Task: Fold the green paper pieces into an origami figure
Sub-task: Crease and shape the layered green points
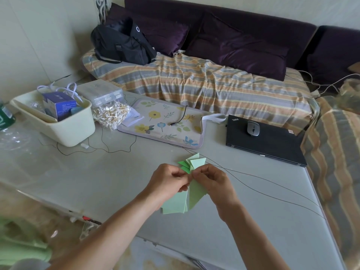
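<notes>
Above the grey table [116, 182] I hold a bundle of green paper pieces [194, 195] between both hands. My left hand [167, 182] pinches the bundle from the left, and my right hand [212, 180] pinches it from the right, the fingertips meeting at its middle. Pointed light and darker green tips [192, 162] fan out above my fingers. Longer pale green flaps [175, 206] hang below my hands. The folds between my fingers are hidden.
A closed black laptop [272, 143] with a grey mouse [253, 128] lies at the right. A floral mat [165, 123], a cream basket [64, 123], a bag of cotton swabs [111, 114] and thin black cables [263, 184] lie on the table. A sofa stands behind.
</notes>
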Motion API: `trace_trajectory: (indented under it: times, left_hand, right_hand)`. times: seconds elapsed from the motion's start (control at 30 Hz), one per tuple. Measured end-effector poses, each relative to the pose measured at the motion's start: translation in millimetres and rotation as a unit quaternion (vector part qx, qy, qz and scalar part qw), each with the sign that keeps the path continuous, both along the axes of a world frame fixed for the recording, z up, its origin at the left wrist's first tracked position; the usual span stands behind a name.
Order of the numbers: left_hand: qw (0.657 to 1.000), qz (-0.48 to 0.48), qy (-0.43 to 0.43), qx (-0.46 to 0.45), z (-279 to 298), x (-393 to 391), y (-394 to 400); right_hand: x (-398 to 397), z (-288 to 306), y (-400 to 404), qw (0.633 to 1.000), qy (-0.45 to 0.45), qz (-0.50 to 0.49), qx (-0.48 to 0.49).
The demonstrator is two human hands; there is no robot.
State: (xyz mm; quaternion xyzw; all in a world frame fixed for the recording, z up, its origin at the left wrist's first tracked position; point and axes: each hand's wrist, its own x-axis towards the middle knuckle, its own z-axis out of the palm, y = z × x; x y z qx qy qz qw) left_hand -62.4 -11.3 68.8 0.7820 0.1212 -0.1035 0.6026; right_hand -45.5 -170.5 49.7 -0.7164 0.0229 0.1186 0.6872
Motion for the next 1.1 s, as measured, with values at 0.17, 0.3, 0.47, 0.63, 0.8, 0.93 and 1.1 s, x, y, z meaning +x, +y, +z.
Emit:
trace_trajectory:
  times: [0.17,0.3,0.47,0.63,0.8,0.93,1.1]
  left_hand:
    - [0.996,-0.048,-0.005,0.081,8,-2,1]
    - [0.991,-0.086,0.007,0.099,14,-5,-1]
    - [0.992,-0.079,0.013,0.097,15,-4,-1]
    - [0.996,-0.035,0.019,0.076,14,-3,-2]
    - [0.999,0.04,0.023,0.019,8,4,2]
    - [0.99,0.051,0.046,-0.122,15,4,0]
    - [0.978,0.104,0.057,-0.17,13,8,3]
  right_hand:
    - [-3,3,1,1.0,0.016,0.019,-0.005]
    - [-2,3,2,1.0,0.008,0.017,-0.012]
    - [-1,3,3,1.0,0.004,0.013,-0.02]
    - [-2,3,3,1.0,0.02,0.014,-0.013]
    - [-1,0,2,0.999,0.046,0.012,-0.016]
    - [0,0,2,0.999,0.046,0.008,-0.012]
    - [1,-1,1,0.999,0.051,-0.001,-0.02]
